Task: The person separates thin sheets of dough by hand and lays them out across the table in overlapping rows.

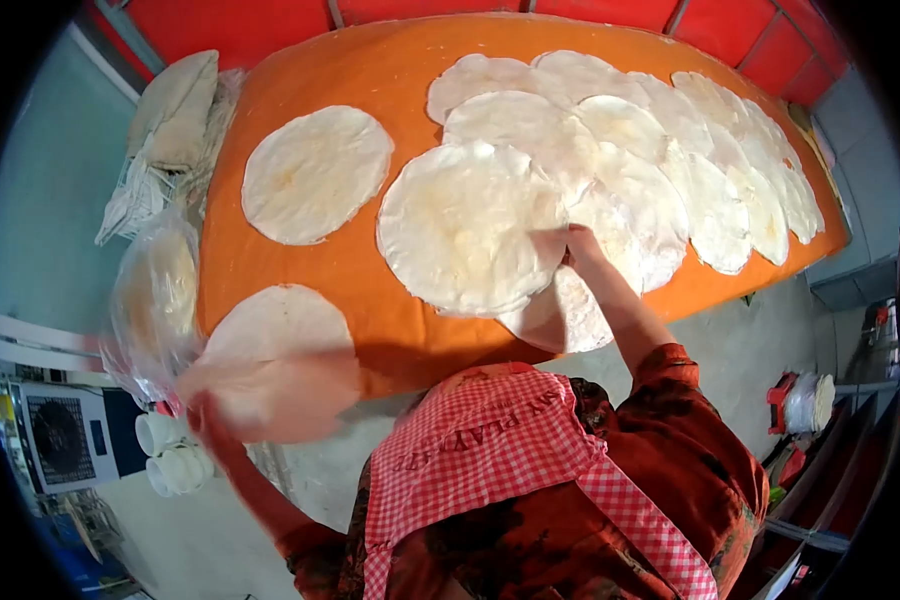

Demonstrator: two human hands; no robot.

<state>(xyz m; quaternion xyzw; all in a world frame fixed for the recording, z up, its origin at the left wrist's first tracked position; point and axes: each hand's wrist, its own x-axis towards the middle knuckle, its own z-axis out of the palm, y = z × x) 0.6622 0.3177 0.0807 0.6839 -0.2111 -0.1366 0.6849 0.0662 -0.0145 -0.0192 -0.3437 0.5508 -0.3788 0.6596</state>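
At the table's near left corner, a thin round flatbread [288, 325] hangs partly past the edge, its lower part blurred. My left hand [202, 408] is at that bread's left edge, smeared by motion, and appears closed on the rim. Further right, my right hand [578, 243] pinches the right edge of a large pale flatbread [470, 230]. Beneath this one, a smaller folded-looking piece [570, 315] shows at the near edge. One more round flatbread [317, 175] lies flat by itself at the upper left.
Several overlapping flatbreads [715, 205] cover the right side of the orange-covered table [370, 70]. A plastic bag [155, 300] and folded cloths [175, 115] sit along the left side. Below stand white containers [177, 468]. Shelving [830, 470] rises at the right.
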